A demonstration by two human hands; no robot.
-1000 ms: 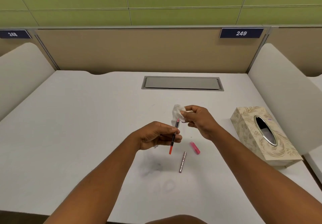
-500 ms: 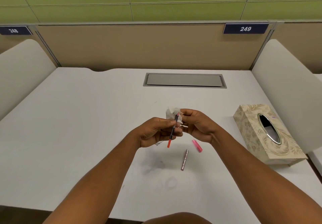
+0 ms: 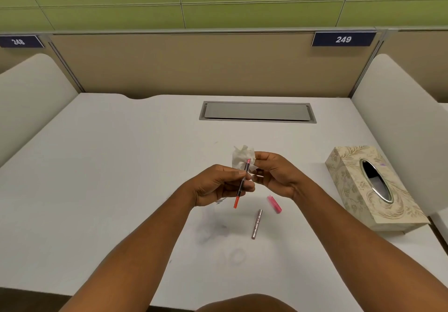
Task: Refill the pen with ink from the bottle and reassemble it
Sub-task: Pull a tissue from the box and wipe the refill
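Note:
My left hand (image 3: 218, 184) pinches a thin pen refill (image 3: 238, 194), dark in the middle with an orange-red lower end and a pink upper tip. The refill stands nearly upright above the white desk (image 3: 109, 178). My right hand (image 3: 276, 175) holds a crumpled white tissue (image 3: 241, 157) right behind the refill's upper tip. On the desk below the hands lie a metallic pen barrel (image 3: 257, 224) and a small pink pen part (image 3: 274, 204). No ink bottle is in view.
A patterned tissue box (image 3: 351, 190) stands at the right side of the desk. A grey cable hatch (image 3: 257, 112) is set into the desk at the back. White side dividers (image 3: 397, 108) and a beige back panel enclose the desk. Faint smudges mark the surface near the front.
My left hand has raised the refill towards the tissue, and both hands have drawn closer together. The tissue now sits against the refill's upper tip. The parts on the desk have not moved.

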